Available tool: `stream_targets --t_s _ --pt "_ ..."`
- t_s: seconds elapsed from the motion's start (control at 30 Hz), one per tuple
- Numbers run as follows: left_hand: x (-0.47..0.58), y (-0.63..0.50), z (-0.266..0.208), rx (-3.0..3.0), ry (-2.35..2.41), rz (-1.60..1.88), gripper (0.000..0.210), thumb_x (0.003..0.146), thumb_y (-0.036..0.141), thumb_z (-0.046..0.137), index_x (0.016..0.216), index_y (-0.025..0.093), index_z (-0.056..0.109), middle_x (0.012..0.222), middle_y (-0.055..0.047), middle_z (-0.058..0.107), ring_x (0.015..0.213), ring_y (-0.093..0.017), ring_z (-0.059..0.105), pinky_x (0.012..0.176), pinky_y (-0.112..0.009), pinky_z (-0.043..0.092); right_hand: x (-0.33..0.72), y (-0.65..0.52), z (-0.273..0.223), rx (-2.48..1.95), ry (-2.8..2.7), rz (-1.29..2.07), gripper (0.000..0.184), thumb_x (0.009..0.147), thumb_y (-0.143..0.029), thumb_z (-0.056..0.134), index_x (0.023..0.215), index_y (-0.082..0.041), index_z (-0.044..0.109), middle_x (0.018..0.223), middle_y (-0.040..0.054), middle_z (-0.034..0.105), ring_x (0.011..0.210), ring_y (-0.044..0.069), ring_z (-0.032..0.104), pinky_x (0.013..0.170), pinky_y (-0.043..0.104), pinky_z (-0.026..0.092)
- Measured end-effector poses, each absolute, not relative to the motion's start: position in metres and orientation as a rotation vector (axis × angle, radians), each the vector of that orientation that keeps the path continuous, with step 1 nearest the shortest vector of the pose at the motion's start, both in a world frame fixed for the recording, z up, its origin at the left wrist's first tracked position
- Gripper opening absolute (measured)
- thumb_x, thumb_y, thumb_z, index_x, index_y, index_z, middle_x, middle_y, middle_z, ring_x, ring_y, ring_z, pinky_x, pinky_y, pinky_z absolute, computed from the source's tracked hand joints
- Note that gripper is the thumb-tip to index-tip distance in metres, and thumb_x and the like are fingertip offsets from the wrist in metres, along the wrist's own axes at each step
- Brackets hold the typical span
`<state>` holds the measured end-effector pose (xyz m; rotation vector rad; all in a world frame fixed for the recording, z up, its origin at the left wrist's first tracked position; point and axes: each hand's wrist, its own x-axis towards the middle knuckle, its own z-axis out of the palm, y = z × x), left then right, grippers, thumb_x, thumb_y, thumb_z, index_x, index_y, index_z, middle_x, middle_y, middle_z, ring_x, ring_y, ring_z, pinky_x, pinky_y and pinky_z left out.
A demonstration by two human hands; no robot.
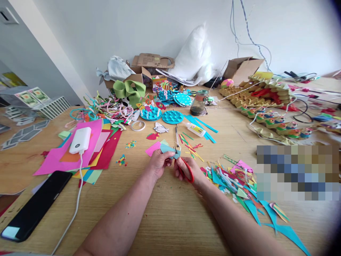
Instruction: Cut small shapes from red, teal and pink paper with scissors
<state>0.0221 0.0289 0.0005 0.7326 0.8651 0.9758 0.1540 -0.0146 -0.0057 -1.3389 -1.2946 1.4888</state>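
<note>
My left hand (159,163) pinches a piece of light blue paper (165,148) over the middle of the table. Red-handled scissors (189,171) are in my right hand (183,169), their blades at the right end of the blue paper. A pink piece of paper (152,148) lies just beyond my left hand. Past the hands are a pen (176,136), a red paper cutout (153,136) and a fish-shaped white cutout (161,127). Thin coloured paper strips (192,146) lie beside my right hand.
A glue bottle (195,129), blue scalloped discs (172,117) and a glass jar (199,103) stand farther back. Coloured sheets, a power bank (80,139) and a black phone (36,205) lie left. Paper scraps (239,188) and egg cartons (277,121) fill the right.
</note>
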Motion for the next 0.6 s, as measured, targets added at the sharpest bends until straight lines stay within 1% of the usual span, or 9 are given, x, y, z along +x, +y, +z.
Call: stream_targets --t_s 0.27,0.6 --pt "0.0213 0.029 0.0003 0.73 0.86 0.97 0.026 0.051 0.026 0.076 0.061 0.014 0.056 0.055 0.001 0.055 0.046 -0.007 0.044 0.042 -0.021 0.025 0.1548 -0.0143 -0.0067 -1.343 -1.307 1.475 0.062 0.068 -0.077 0.054 0.062 -0.016 0.052 0.047 0.0002 0.055 0.034 0.007 0.045 0.033 0.017 0.027" --pt "0.0218 0.0299 -0.003 0.711 0.842 0.983 0.025 0.052 0.025 0.076 0.062 0.013 0.058 0.057 0.0 0.056 0.046 -0.007 0.044 0.042 -0.021 0.025 0.1546 -0.0137 -0.0066 -1.339 -1.305 1.479 0.06 0.068 -0.076 0.056 0.063 -0.016 0.053 0.046 -0.0012 0.054 0.033 0.007 0.045 0.032 0.017 0.029"
